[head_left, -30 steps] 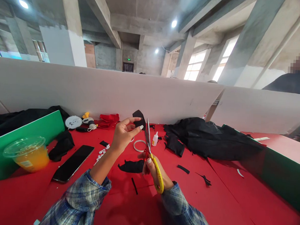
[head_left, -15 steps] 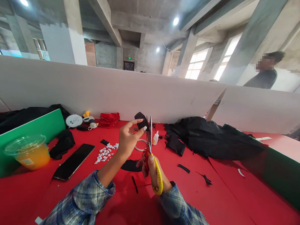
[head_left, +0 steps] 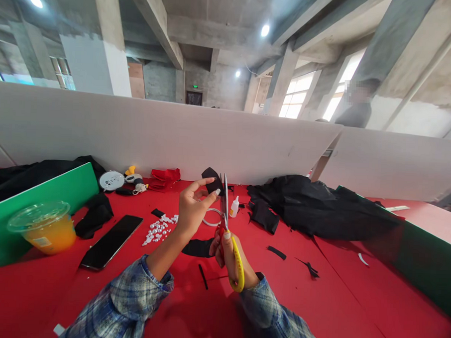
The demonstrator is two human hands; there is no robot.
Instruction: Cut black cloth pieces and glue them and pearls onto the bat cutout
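Now left hand (head_left: 194, 210) pinches black cloth (head_left: 207, 177), likely light, limp, best edge-held; right hand (head_left: 231, 251) grips scissors (head_left: 225, 209), tips at cloth's three o'clock.

Yellow-and-red scissors (head_left: 225, 217) point upward, blades slightly parted, beside a raised black cloth piece (head_left: 210, 174).

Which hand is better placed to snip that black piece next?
Probably the right hand: it holds the scissors, with open blades beside the black piece. The left hand is pinching that piece.
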